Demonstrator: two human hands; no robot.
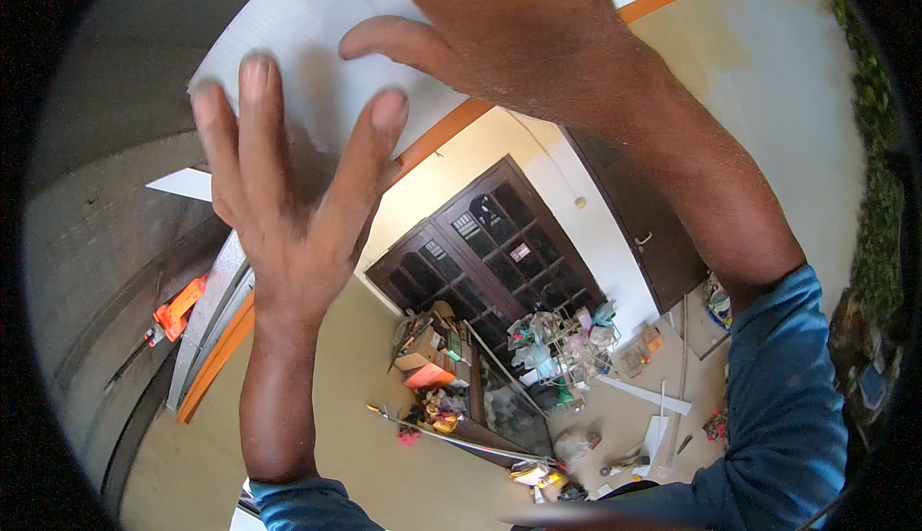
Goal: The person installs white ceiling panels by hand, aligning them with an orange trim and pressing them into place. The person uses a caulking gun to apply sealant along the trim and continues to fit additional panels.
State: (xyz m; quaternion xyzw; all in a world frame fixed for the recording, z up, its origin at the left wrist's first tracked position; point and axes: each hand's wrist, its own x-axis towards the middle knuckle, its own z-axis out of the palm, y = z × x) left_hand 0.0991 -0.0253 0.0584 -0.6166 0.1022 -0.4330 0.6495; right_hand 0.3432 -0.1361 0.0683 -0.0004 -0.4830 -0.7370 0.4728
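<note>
A white panel (331, 22) with an orange-brown strip (444, 135) along its edge spans the top of the view. My left hand (298, 200) is raised in front of it, fingers spread apart, with nothing gripped. Some fingertips appear to be at the panel's surface, though I cannot tell whether they press on it. My right hand (519, 36) lies over the same panel, higher and to the right. Its thumb sticks out to the side, while the other fingers run past the top edge of the picture.
An orange and black power tool (180, 310) is beside metal and orange strips (216, 339) at left. Dark double doors (485, 233) stand beyond. Boxes (427, 353), bags (567, 344) and loose pieces clutter the floor. A dark single door (634, 214) and greenery (864, 147) are at right.
</note>
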